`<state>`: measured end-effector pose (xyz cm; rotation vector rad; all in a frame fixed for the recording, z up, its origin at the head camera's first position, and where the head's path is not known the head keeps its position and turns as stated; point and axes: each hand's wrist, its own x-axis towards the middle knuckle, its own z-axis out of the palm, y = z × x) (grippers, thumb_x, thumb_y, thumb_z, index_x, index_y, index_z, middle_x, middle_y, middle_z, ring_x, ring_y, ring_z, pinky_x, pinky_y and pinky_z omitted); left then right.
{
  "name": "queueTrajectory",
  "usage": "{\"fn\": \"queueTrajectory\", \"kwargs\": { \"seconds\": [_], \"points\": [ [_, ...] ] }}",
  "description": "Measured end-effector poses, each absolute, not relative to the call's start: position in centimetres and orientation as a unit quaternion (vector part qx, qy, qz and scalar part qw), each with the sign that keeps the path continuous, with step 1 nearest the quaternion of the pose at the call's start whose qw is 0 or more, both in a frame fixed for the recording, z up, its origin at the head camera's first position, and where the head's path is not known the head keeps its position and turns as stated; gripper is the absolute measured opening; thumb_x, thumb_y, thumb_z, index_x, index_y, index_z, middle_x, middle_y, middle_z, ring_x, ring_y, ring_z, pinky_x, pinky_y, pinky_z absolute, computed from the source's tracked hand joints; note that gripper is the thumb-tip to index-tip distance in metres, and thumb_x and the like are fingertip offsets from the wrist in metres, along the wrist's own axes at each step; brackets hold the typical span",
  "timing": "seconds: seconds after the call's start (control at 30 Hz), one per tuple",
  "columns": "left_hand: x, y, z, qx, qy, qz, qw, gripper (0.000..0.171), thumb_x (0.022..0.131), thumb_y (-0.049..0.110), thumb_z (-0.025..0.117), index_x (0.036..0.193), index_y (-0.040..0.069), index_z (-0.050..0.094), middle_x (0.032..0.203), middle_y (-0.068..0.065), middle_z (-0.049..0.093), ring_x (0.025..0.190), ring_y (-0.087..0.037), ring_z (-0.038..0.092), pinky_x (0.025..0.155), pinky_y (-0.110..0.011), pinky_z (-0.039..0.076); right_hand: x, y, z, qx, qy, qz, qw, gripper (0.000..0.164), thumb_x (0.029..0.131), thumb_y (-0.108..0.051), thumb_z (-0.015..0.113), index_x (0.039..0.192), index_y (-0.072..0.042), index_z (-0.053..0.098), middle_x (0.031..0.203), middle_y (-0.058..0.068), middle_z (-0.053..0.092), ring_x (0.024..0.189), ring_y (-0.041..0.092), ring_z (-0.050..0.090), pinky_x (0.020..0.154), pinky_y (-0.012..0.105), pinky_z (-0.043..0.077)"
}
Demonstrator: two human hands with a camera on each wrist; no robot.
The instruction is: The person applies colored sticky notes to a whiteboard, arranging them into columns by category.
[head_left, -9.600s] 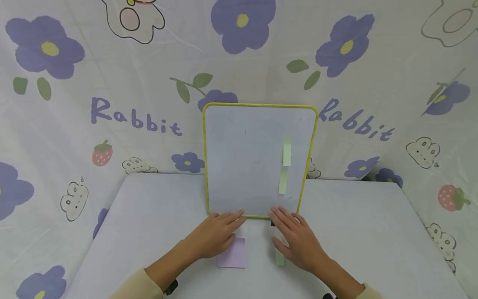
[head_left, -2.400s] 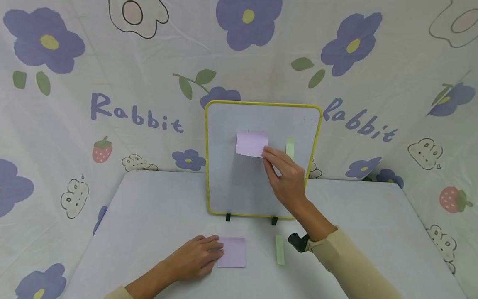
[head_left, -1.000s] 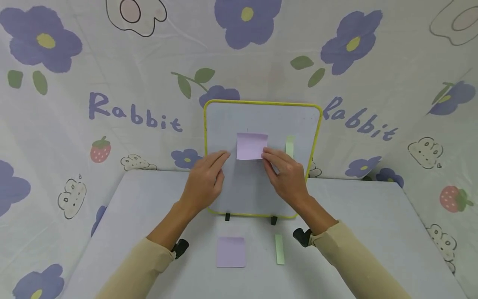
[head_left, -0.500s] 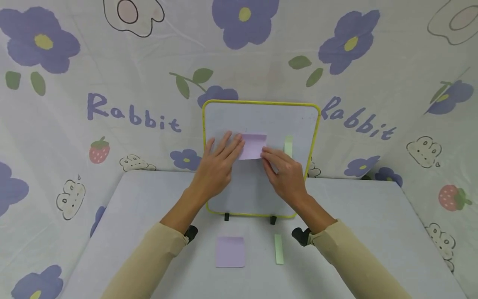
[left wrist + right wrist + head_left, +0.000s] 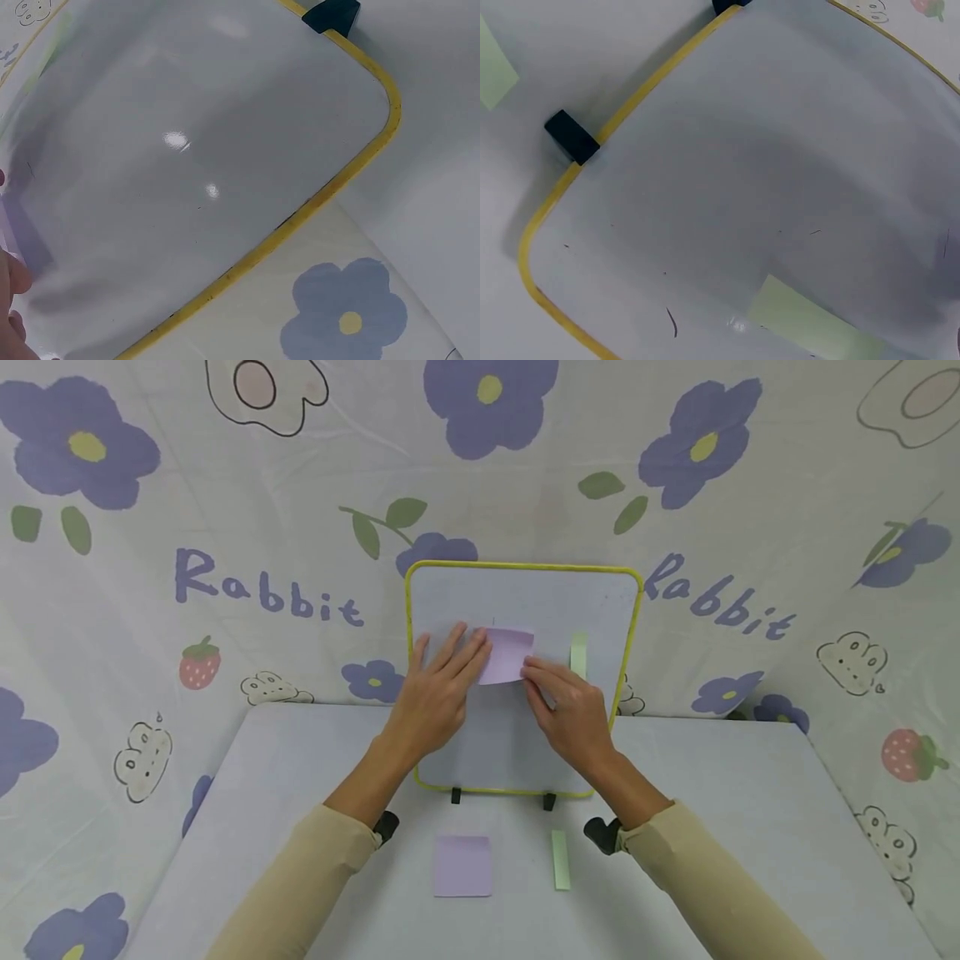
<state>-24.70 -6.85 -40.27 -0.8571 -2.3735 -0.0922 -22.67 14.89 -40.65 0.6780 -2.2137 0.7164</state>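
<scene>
A purple sticky note [image 5: 508, 657] lies against the upper middle of a whiteboard [image 5: 517, 743] with a yellow frame. My left hand [image 5: 431, 697] has its fingers outstretched, the tips pressing the note's left edge. My right hand [image 5: 573, 714] pinches the lower right corner, and the note's bottom edge bows there. In the left wrist view, fingertips [image 5: 18, 277] and a sliver of the note show at the left border. Right of the note, a pale green strip [image 5: 578, 653] sticks to the board; in the right wrist view a green strip [image 5: 810, 319] shows on it too.
On the white table [image 5: 697, 827], a purple sticky-note pad [image 5: 462, 867] and a green strip pad [image 5: 561, 860] lie before the board. Black feet [image 5: 549, 802] hold up the board's lower edge. A flower-patterned cloth [image 5: 300, 510] hangs behind.
Both hands were at the board's bottom edge at first. The right hand then held a purple note on the board; the left hand rose from beside the pad to the note's left edge.
</scene>
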Motion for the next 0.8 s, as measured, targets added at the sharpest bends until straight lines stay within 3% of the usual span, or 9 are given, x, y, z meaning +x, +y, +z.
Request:
{"fn": "queueTrajectory", "kwargs": {
  "seconds": [0.2, 0.33, 0.57, 0.8],
  "points": [
    [-24.7, -6.8, -40.5, -0.319, -0.898, -0.033, 0.303, 0.053, 0.097, 0.006, 0.046, 0.150, 0.010, 0.045, 0.159, -0.002, 0.036, 0.150, -0.023, 0.022, 0.115, -0.061, 0.018, -22.8, 14.7, -40.7, 0.268, -0.857, 0.227, 0.378, 0.028, 0.089, -0.014, 0.070, 0.111, 0.004, 0.073, 0.116, 0.016, 0.071, 0.109, 0.031, 0.068, 0.088, 0.045, 0.055],
    [-24.8, -6.8, -40.6, -0.317, -0.897, -0.023, 0.308, 0.054, 0.097, 0.008, 0.047, 0.150, 0.010, 0.045, 0.159, -0.002, 0.035, 0.150, -0.024, 0.022, 0.115, -0.061, 0.019, -23.0, 14.2, -40.5, 0.316, -0.850, 0.119, 0.405, 0.034, 0.087, -0.013, 0.069, 0.115, 0.005, 0.071, 0.120, 0.018, 0.069, 0.116, 0.034, 0.063, 0.096, 0.047, 0.049],
    [-24.8, -6.8, -40.7, -0.313, -0.898, -0.011, 0.308, 0.055, 0.096, 0.009, 0.048, 0.151, 0.009, 0.043, 0.160, -0.002, 0.033, 0.151, -0.024, 0.021, 0.115, -0.062, 0.019, -23.7, 13.2, -40.0, 0.360, -0.864, -0.044, 0.350, 0.059, 0.090, -0.013, 0.065, 0.142, 0.007, 0.048, 0.150, 0.020, 0.045, 0.143, 0.032, 0.038, 0.118, 0.043, 0.024],
    [-24.9, -6.9, -40.7, -0.310, -0.902, -0.011, 0.301, 0.057, 0.096, 0.009, 0.049, 0.152, 0.008, 0.039, 0.160, -0.002, 0.032, 0.151, -0.024, 0.020, 0.115, -0.062, 0.019, -24.5, 13.1, -40.2, 0.345, -0.874, -0.078, 0.334, 0.061, 0.091, -0.015, 0.064, 0.145, 0.007, 0.044, 0.154, 0.019, 0.039, 0.145, 0.030, 0.033, 0.119, 0.041, 0.021]
  ]
}}
